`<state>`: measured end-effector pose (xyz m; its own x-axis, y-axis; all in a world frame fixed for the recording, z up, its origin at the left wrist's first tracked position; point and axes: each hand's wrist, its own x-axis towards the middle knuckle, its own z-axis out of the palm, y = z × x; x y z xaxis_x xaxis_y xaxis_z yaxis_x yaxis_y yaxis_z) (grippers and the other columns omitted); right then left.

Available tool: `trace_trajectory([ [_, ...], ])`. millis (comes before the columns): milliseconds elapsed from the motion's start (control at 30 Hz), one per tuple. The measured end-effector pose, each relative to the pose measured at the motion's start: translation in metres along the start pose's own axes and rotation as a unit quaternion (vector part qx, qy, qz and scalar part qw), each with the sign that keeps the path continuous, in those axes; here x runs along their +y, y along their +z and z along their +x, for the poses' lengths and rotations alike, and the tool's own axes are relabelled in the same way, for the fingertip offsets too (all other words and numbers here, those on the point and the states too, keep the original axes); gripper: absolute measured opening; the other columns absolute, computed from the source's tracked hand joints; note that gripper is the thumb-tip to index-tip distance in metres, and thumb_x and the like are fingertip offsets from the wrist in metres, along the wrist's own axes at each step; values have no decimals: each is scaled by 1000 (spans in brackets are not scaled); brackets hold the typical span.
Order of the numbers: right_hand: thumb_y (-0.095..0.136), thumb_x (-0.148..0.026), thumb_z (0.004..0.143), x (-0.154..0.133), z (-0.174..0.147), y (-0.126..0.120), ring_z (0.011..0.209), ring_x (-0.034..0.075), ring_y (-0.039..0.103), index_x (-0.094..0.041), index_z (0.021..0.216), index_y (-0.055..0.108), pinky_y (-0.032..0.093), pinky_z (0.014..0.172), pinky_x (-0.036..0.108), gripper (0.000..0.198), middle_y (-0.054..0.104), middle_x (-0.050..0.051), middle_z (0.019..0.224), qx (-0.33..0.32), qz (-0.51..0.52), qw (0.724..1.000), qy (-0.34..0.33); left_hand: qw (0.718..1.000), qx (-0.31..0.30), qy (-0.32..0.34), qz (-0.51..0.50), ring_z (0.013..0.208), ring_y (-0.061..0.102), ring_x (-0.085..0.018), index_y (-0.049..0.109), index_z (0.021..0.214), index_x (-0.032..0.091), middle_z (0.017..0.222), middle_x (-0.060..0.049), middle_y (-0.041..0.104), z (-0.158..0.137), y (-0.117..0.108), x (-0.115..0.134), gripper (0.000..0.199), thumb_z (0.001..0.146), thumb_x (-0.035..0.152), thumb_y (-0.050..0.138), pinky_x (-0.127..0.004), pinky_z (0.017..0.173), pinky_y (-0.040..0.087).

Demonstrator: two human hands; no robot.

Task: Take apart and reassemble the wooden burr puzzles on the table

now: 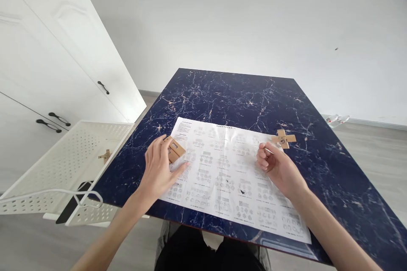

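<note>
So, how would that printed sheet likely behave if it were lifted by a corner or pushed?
Probably floppy: the printed sheet shows creases and ripples, like thin paper. It's likely light for its size, since it looks very thin against the table. An edge push might buckle it, perhaps along the creases.

Print [206, 157] on paper sheet [229, 146] illegibly small; brown pieces [177, 147] partly behind left hand [159, 165].
</note>
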<state>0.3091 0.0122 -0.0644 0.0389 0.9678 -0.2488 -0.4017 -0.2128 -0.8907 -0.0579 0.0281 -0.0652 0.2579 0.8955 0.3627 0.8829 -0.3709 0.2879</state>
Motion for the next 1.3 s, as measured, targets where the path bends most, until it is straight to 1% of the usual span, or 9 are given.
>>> trace_trajectory([
  [133,74,-62,95,0,-8,12,63,14,47,-21,92,67,46,59,29,42,55,0,78,-34,-135,990,-17,999,12,-46,16,151,38,-48,22,161,18,162,-28,39,-11,4,-16,88,97,64,63,-69,118,38],
  [267,70,-71,93,-2,-11,17,63,14,47,-21,87,63,46,62,31,50,56,0,80,-52,-196,979,-35,998,12,-58,-2,149,41,-47,23,161,17,160,-27,42,-7,11,-18,91,97,67,62,-66,119,38],
  [500,65,-72,96,-1,-12,16,65,14,47,-22,85,61,46,66,31,51,55,0,81,-78,-225,970,-42,998,4,-48,-27,142,48,-42,33,156,20,149,-21,54,8,17,-19,74,100,58,62,-60,118,39],
  [633,63,-71,98,-3,-13,16,64,14,48,-22,85,60,46,67,31,51,55,-1,78,-87,-231,968,-33,998,-13,-45,-32,142,47,-41,32,157,22,152,-20,52,13,16,-23,78,98,60,66,-61,117,39],
  [767,60,-73,98,-1,-12,14,65,14,50,-22,87,60,46,69,32,52,58,-1,79,-97,-242,965,-34,998,-35,-41,-31,142,46,-42,33,157,20,152,-21,52,19,11,-27,83,95,62,69,-61,117,37],
  [900,58,-72,100,2,-10,11,67,15,53,-22,89,60,47,70,33,51,60,-1,79,-108,-255,960,-44,997,-61,-40,-30,140,46,-41,37,155,21,148,-20,56,26,10,-27,78,96,61,68,-63,117,36],
  [1033,57,-71,101,0,-10,12,66,15,53,-22,89,61,46,70,33,51,59,-1,80,-110,-257,959,-48,998,-56,-28,-22,141,44,-41,35,156,22,151,-19,55,28,10,-26,75,98,57,67,-64,118,35],
  [1167,57,-71,101,-2,-11,14,67,15,52,-22,88,60,46,70,33,51,59,-1,80,-113,-257,959,-44,999,-47,-3,-10,142,44,-41,32,159,24,152,-20,53,27,7,-20,75,99,52,67,-64,118,36],
  [1300,57,-69,102,-3,-11,15,68,15,52,-22,90,60,45,70,33,49,59,0,80,-117,-260,958,-40,998,-49,34,-29,144,42,-41,27,163,27,153,-20,50,26,5,1,77,101,51,67,-64,119,38],
])
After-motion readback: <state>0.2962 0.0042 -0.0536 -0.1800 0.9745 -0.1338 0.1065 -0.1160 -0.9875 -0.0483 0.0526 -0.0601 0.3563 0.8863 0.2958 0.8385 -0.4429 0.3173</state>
